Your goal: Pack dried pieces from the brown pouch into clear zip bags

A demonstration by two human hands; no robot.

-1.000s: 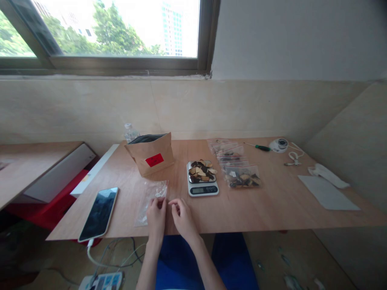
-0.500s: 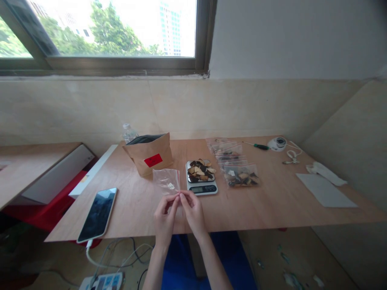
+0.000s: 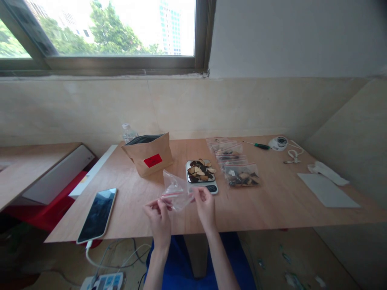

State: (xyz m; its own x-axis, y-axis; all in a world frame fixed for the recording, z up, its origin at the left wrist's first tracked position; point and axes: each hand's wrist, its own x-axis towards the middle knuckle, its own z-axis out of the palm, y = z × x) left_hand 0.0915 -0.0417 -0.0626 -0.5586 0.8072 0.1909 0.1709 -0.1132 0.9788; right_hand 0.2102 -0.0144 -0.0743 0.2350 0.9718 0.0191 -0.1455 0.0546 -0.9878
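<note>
The left hand (image 3: 159, 219) and right hand (image 3: 205, 205) pinch a clear zip bag (image 3: 177, 191) between them. The bag partly hides a kitchen scale (image 3: 208, 187) just behind it.

Left hand (image 3: 159, 213) pinching the red-striped zip edge of a clear plastic bag (image 3: 177, 191), right hand (image 3: 205, 205) gripping its other corner, bag hovering just near a kitchen scale (image 3: 212, 188) piled with dried slices (image 3: 198, 171), brown paper bag (image 3: 148, 157) sitting off to the far left on the wooden table (image 3: 272, 205).
</note>
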